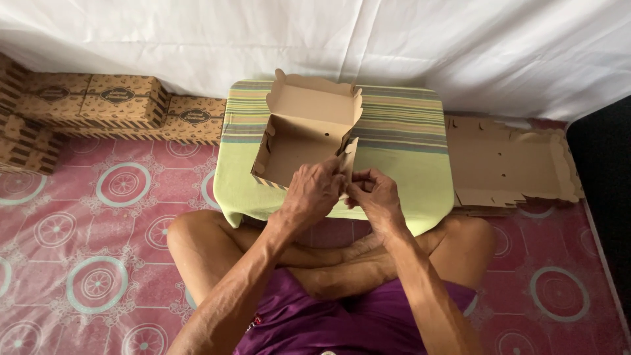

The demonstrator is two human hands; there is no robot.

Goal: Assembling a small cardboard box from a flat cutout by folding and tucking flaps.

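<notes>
Both hands, left [314, 192] and right [373, 194], pinch the near-right corner flap of a half-folded brown cardboard box [303, 135] on the striped green surface [407, 141]. Finished patterned boxes [118, 98] are stacked far left; flat blanks [506, 161] lie right.

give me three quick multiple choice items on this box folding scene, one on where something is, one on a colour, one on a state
1. Where does the stack of flat unfolded cardboard blanks lie?
A. on the floor at the person's right
B. on the person's lap
C. on the striped cloth

2. What colour are the person's shorts?
A. green
B. purple
C. white

3. What state is the cardboard box in?
A. closed
B. flat
C. part folded, lid flap up

Answers:
1. A, the blanks rest on the patterned floor mat beside the low table's striped cloth.
2. B, purple fabric shows below both forearms.
3. C, the walls stand and the lid is open while the left hand and the right hand pinch its near corner.
</notes>
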